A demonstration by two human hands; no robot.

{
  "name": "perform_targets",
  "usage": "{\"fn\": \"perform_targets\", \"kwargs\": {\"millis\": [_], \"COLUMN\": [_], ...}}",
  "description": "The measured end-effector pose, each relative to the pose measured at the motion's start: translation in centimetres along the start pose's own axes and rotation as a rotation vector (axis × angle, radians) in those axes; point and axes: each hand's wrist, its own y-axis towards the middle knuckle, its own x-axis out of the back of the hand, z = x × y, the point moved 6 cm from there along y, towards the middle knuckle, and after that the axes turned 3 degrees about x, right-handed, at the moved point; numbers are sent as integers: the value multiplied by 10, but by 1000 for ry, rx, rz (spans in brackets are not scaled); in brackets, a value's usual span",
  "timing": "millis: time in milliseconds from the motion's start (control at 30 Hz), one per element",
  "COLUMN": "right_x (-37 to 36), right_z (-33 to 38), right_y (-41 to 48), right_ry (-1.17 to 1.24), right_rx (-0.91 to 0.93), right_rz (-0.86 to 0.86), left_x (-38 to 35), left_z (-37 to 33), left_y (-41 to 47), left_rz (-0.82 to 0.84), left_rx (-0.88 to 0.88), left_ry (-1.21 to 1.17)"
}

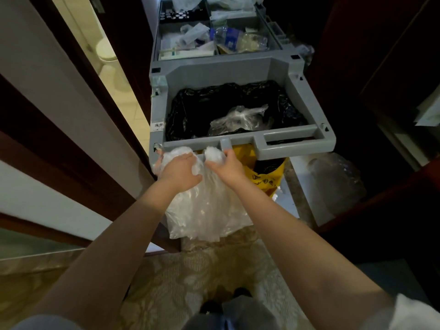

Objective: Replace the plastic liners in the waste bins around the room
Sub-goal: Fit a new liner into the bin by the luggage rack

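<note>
Carpeted hallway, cart (259, 139) parked ahead. My left hand (181, 170) and right hand (226, 167) each grip a bunch of the clear liner (204, 210), which hangs at the cart's near edge. Risk: thin film may snag the gray rim and tear. Beyond, the black bag (190, 108) holds one crumpled clear bag (240, 120); the upper trays (214, 61) hold supplies.

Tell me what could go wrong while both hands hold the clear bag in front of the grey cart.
1. The clear bag hangs below the cart's front bar; lifted toward the black-lined bin, its thin plastic might catch and tear.
2. The left hand and right hand grip only its bunched top, so it could slip.
3. The yellow bag is close; a drop may land there.
</note>
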Motion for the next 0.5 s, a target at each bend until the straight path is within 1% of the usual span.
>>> {"fn": "perform_targets", "kwargs": {"millis": [67, 133, 200, 267, 333, 433, 500], "right_x": [-6, -5, 2, 14, 29, 52, 62], "right_z": [6, 10, 4, -14, -42, -79, -97], "right_y": [9, 11, 5, -8, -23, -50, -69], "right_ry": [-61, -107, -88, -80, -79, -93, -114], "right_rx": [8, 55, 90, 87, 44, -41, -112], "right_rz": [-31, -70, -99, -137, -187, -268, -316], "left_x": [1, 3, 3, 1, -1, 2, 9], "left_z": [2, 2, 2, 4, 2, -4, -14], "left_y": [2, 2, 2, 2, 2, 1, -3], "left_rz": [9, 1, -8, -9, 10, 54, 21], "left_rx": [14, 17, 16, 7, -12, -17, -41], "left_ry": [-23, -31, -20, -20, -11, 65, 121]}}
